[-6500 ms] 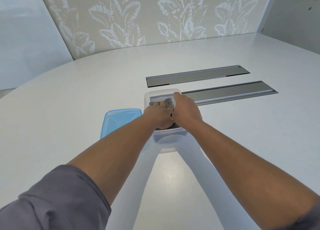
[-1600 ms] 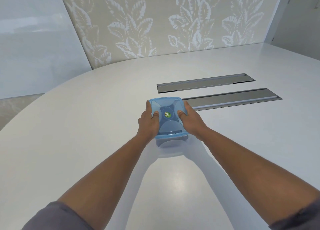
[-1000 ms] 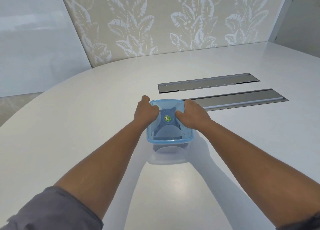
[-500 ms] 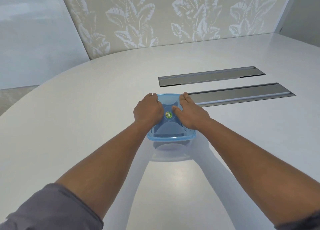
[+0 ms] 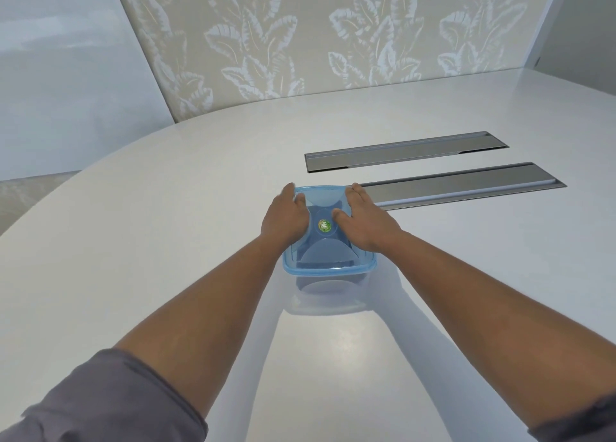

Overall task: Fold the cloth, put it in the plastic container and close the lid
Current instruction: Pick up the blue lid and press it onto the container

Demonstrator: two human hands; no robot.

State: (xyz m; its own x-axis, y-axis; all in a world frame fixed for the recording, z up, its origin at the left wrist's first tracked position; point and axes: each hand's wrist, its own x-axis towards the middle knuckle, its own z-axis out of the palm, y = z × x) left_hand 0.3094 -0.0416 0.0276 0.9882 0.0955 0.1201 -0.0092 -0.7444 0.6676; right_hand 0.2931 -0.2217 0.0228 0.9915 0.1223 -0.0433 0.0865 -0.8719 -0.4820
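Note:
A clear plastic container (image 5: 330,281) stands on the white table, with its blue translucent lid (image 5: 328,264) on top. A green round sticker (image 5: 325,225) marks the lid's middle. My left hand (image 5: 283,218) lies on the lid's left side, its fingers reaching the far left corner. My right hand (image 5: 363,223) lies on the right side, its fingers at the far right corner and its thumb beside the sticker. Both press down on the lid. Something dark shows dimly through the lid; the cloth itself is hidden.
The container sits near the middle of a large rounded white table (image 5: 166,241). Two long recessed metal strips (image 5: 406,151) (image 5: 466,184) lie in the tabletop just beyond and to the right. A leaf-patterned wall (image 5: 300,41) rises behind the table.
Earlier both hands pushed the cloth into the open container while the lid lay to its left. The lid is now on, and my hands have slid from its sides to its far corners.

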